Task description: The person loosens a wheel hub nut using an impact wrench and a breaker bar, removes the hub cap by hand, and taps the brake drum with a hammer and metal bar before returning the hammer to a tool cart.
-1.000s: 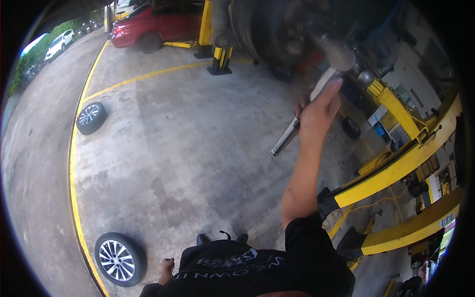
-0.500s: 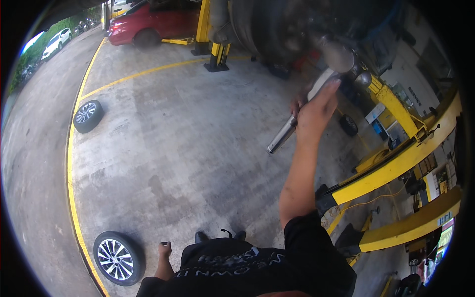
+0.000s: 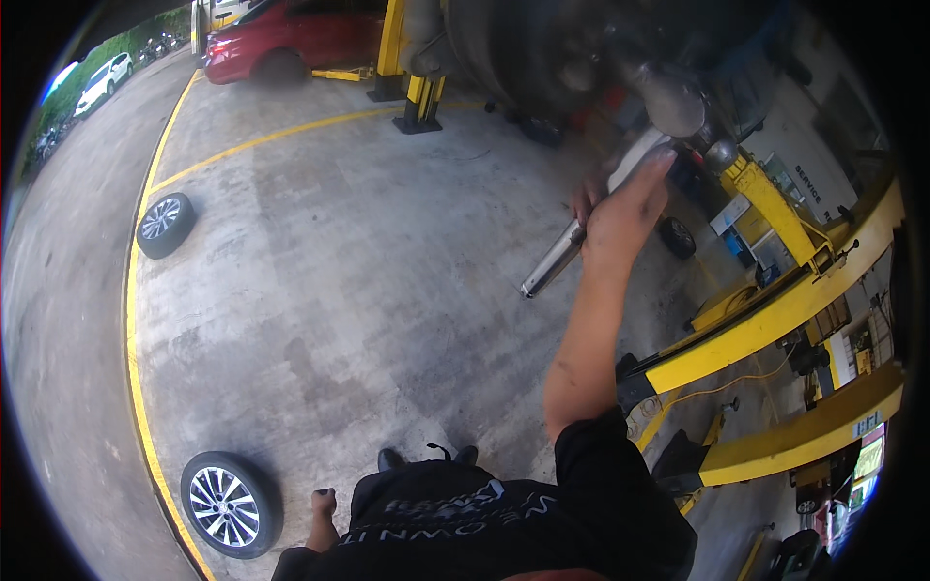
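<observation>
My right hand is raised toward the dark, blurred wheel-hub area of a vehicle above. Its fingers wrap around a long silver metal bar, which slants from lower left to upper right. The bar's upper end meets or overlaps a rounded greyish metal part; whether they are joined I cannot tell. Low beside my body, my left hand hangs with fingers curled, and what it holds, if anything, is hidden. A wheel with silver spokes lies on the floor to its left.
Yellow lift arms reach in from the right, with a thin orange hose between them. Another wheel lies by the yellow floor line. A red car stands behind a yellow lift post at the back.
My view has shifted slightly. My right hand and the silver bar hold nearly the same pose near the hub. My left hand stays low with fingers curled.
</observation>
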The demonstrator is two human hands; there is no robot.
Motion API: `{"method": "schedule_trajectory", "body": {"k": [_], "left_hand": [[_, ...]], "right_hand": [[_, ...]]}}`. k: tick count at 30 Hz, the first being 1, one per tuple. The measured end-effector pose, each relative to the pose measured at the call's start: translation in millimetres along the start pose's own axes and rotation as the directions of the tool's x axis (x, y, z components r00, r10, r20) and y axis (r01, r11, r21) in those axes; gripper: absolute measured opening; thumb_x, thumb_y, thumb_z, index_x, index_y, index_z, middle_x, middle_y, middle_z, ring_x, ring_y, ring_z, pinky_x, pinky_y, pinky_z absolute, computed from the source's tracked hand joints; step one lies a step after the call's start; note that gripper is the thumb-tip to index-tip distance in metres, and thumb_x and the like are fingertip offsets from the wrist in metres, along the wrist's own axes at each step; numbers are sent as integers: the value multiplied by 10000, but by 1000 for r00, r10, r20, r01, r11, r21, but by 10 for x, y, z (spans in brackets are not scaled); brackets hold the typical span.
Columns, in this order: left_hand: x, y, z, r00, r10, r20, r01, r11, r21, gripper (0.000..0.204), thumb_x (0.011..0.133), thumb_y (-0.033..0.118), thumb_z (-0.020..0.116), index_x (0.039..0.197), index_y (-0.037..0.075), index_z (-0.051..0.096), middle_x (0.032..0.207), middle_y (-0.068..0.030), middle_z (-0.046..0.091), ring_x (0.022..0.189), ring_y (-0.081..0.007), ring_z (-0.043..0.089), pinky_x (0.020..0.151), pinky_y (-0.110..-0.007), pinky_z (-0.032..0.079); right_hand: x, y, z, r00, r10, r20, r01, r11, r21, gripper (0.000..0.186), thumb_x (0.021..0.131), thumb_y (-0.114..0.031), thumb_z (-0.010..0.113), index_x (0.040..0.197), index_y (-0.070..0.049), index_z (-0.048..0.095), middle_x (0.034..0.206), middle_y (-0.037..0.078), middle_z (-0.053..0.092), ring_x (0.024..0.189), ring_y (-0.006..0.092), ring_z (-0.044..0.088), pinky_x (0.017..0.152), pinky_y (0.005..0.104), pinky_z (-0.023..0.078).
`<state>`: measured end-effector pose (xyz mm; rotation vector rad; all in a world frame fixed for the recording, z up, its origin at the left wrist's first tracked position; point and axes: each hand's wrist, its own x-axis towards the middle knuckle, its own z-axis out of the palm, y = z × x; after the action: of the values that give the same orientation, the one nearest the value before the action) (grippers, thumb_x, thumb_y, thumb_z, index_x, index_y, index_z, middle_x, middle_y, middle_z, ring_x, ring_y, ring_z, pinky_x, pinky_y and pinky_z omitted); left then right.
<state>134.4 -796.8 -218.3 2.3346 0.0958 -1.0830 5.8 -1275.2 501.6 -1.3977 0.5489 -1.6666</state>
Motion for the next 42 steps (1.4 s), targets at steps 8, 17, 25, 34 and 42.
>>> {"method": "schedule_trajectory", "body": {"k": [8, 17, 25, 34, 42], "left_hand": [[133, 202, 30, 1000, 10, -7, -10, 998, -62, 363, 786, 278, 664, 946, -46, 643, 948, -227, 668, 922, -339, 644, 823, -396, 493], [279, 164, 104, 999, 45, -22, -47, 990, -134, 397, 795, 294, 663, 1002, -42, 616, 1001, -242, 643, 982, -355, 615, 866, -407, 475], [24, 147, 95, 995, 68, -76, -72, 996, -55, 367, 785, 271, 677, 944, -57, 629, 951, -238, 655, 925, -340, 633, 827, -399, 489], [74, 160, 28, 997, 40, -61, -43, 997, -58, 366, 774, 263, 669, 950, -57, 641, 935, -225, 667, 929, -337, 640, 836, -395, 489], [55, 155, -2, 998, 51, -45, -55, 996, -77, 365, 767, 261, 666, 948, -56, 659, 911, -220, 677, 899, -321, 655, 815, -380, 498]], "right_hand": [[-13, 5, 1, 1000, -9, 4, 9, 1000, -4, 599, 959, -580, 292, 1011, 5, 415, 712, 98, 445, 446, 135, 382, 365, 254, 310], [-8, 119, 38, 994, -109, -6, 109, 993, 54, 589, 962, -582, 270, 834, -25, 411, 593, 68, 405, 401, 131, 349, 359, 255, 293], [-23, 153, 53, 997, -75, 17, 75, 997, -10, 566, 974, -557, 266, 857, -20, 404, 618, 73, 415, 415, 129, 354, 362, 256, 297], [70, 84, -27, 997, -65, 29, 63, 996, 64, 549, 965, -570, 298, 846, -48, 420, 616, 53, 411, 414, 111, 355, 357, 255, 295], [263, -173, -100, 989, 145, -25, -138, 972, 193, 634, 902, -683, 294, 804, -75, 440, 478, 0, 300, 325, 111, 251, 358, 259, 259]]}}
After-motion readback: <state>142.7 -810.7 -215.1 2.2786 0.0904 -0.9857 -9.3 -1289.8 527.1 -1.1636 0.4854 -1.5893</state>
